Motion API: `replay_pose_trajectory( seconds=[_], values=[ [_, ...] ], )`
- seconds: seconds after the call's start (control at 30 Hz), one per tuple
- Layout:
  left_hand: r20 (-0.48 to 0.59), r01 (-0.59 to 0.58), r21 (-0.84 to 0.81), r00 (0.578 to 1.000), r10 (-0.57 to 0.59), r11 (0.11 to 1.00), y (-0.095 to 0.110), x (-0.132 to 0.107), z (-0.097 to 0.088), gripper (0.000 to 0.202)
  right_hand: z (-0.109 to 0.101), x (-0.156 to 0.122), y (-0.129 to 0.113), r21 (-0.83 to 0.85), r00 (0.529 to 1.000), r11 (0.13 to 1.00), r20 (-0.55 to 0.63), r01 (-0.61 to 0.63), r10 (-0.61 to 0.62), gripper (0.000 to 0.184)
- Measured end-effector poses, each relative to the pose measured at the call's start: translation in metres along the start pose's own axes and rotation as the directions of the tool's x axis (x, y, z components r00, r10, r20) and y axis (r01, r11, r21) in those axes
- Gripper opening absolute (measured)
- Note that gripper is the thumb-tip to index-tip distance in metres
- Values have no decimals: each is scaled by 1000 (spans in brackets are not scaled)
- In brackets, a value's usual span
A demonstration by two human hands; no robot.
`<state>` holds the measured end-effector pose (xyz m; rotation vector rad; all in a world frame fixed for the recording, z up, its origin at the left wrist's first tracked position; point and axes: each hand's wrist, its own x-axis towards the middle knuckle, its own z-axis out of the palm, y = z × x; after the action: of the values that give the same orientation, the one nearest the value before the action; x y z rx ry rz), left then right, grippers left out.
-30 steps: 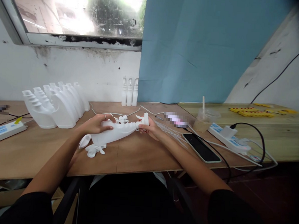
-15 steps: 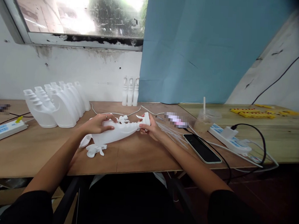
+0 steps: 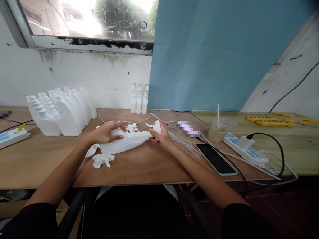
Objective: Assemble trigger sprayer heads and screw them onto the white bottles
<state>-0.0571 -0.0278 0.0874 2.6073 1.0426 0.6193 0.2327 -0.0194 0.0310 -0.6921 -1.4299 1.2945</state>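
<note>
**Head view: bottle on its side, 2 hands on it, clutter close by**

Head view shows a white spray bottle [image 3: 125,141] lying on its side just above the plywood table [image 3: 150,173], near the middle. The left hand [image 3: 107,131] is closed over the bottle's body. The right hand [image 3: 160,135] pinches the trigger sprayer head [image 3: 155,126] at the bottle's neck, on the right end. Whether the head is seated on the threads cannot be told from here.

Risks, as I judge them:

- The head may go on crooked. The bottle lies tilted rather than upright, so the threads could catch at an angle and jam.
- The smooth, light bottle could roll or slip under the left hand if the right hand twists hard.
- Loose sprayer parts [image 3: 101,160] lie just near of the bottle, close to the table's near edge. A sweep of the left forearm could push them off.
- Thin clear tubes [image 3: 186,145] lie just right of the right hand, and an elbow could scatter them.
- Farther right, a plastic cup with a straw [image 3: 220,127] stands beside a power strip [image 3: 245,148] and near a phone [image 3: 216,158]. A snagged cable could tip it onto them.

A row of empty white bottles [image 3: 59,111] stands at far left, and 3 small spray bottles [image 3: 139,98] stand against the wall.
</note>
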Motion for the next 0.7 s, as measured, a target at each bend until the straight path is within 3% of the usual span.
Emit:
replay_pose_trajectory(
  seconds=[0.13, 0.27, 0.37, 0.5, 0.7],
  values=[
    [-2, 12, 28, 1000, -12, 1000, -1, -1, 0, 29, -2, 0, 2, 1, 996, 999, 78, 43, -43, 61],
    [3, -6, 16, 1000, 6, 1000, 0, -1, 0, 30, -3, 1, 4, -70, 998, 996, 32, 59, -57, 50],
    [0, -1, 29, 1000, 1, 1000, 1, 0, 0, 29, -5, 2, 6, -45, 996, 996, 56, 75, -72, 55],
    [-3, -16, 28, 1000, 16, 999, 1, 0, 1, 31, -6, 3, 7, -99, 995, 991, 13, 95, -94, 44],
    [-3, -22, 38, 1000, 22, 999, -1, 0, 3, 31, -6, 3, 8, -99, 994, 989, 7, 108, -108, 47]
  ],
)
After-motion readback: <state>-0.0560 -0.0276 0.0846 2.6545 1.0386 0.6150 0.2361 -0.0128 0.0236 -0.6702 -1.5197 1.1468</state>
